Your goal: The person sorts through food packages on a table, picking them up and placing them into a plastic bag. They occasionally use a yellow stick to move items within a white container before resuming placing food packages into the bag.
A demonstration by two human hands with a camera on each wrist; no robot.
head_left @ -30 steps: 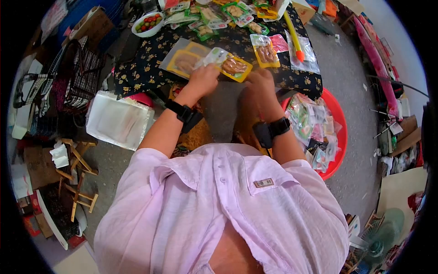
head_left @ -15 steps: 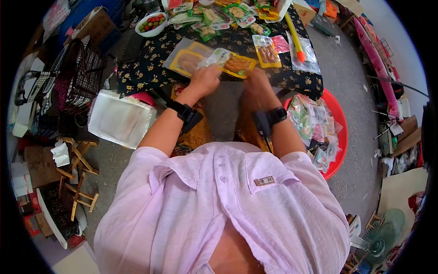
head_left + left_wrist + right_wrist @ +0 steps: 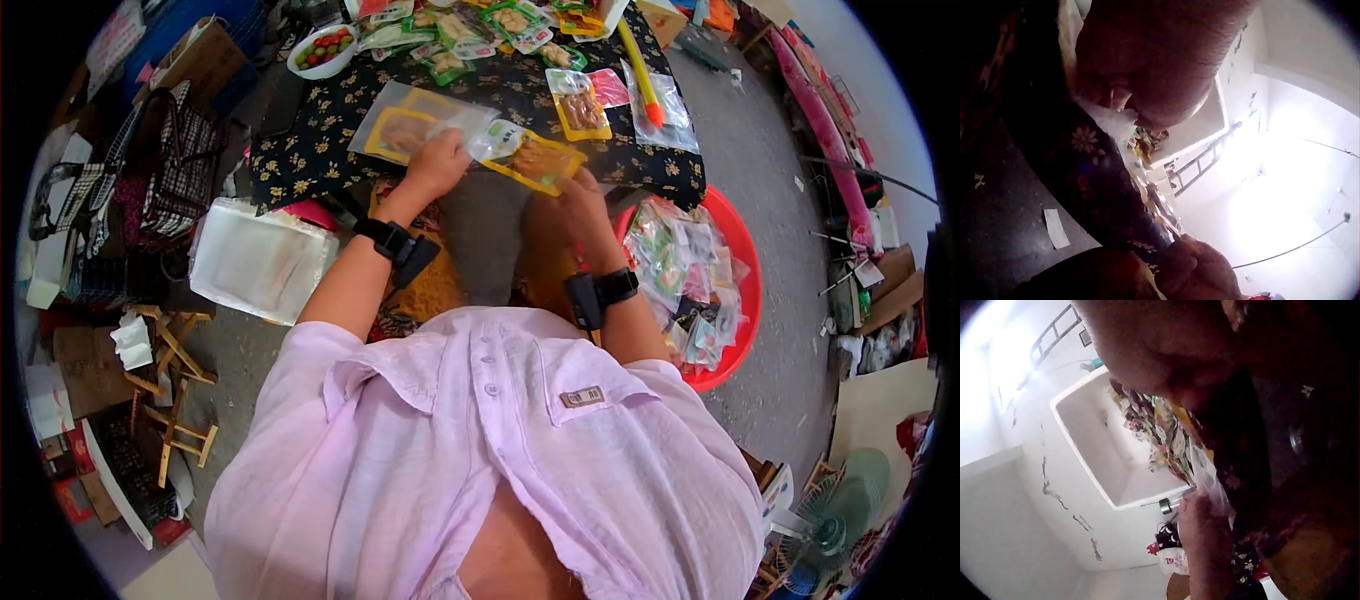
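Note:
A yellow-edged food pouch (image 3: 535,162) with brown pieces and a white-green label stretches between both hands, over the table's near edge. My left hand (image 3: 437,165) grips its label end; whitish plastic (image 3: 1116,122) shows at those fingers in the left wrist view. My right hand (image 3: 588,205) pinches the opposite corner, thumb on the edge. Left of these, a frosted plastic bag (image 3: 370,120) with another yellow-framed pack overlaps the left fingers in the head view. A similar pouch (image 3: 578,105) lies on the cloth beyond the right hand, beside a pink packet (image 3: 608,88).
A dark flowered cloth (image 3: 310,150) covers the table. Several green packs (image 3: 445,65) lie at the back near a bowl of small red and green fruit (image 3: 323,52). A yellow-orange stick (image 3: 640,75) lies right. Below stand a red tub (image 3: 745,345) of packets and a foil-like bag (image 3: 260,265).
The pouch's right end first rises a little, then comes down and to the right with my right hand. My left hand shifts slightly left and keeps its grip.

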